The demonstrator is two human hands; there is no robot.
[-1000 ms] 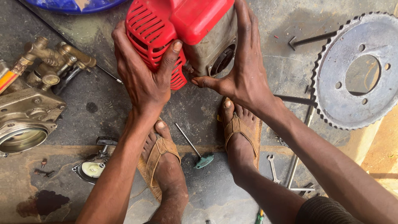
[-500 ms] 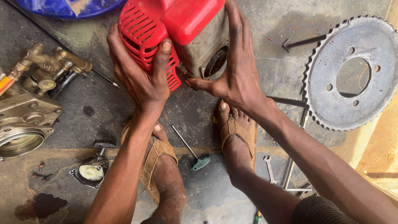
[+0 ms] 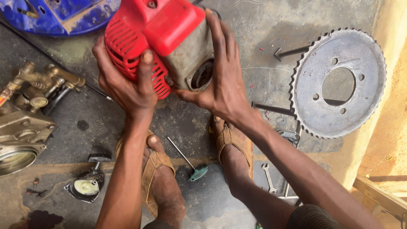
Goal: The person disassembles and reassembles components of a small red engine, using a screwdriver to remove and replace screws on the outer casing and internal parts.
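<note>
Gripping a small red engine (image 3: 165,42) from both sides, the hands hold it above the concrete floor (image 3: 271,25); the left hand (image 3: 127,85) clasps its ribbed red cover, the right hand (image 3: 222,80) wraps its grey metal body with a round port facing down. Right of the engine lies a large toothed sprocket (image 3: 339,82), well apart. Left of it sits a brass pump (image 3: 29,110). Below the engine, a green-handled screwdriver (image 3: 188,163) lies between sandalled feet.
</note>
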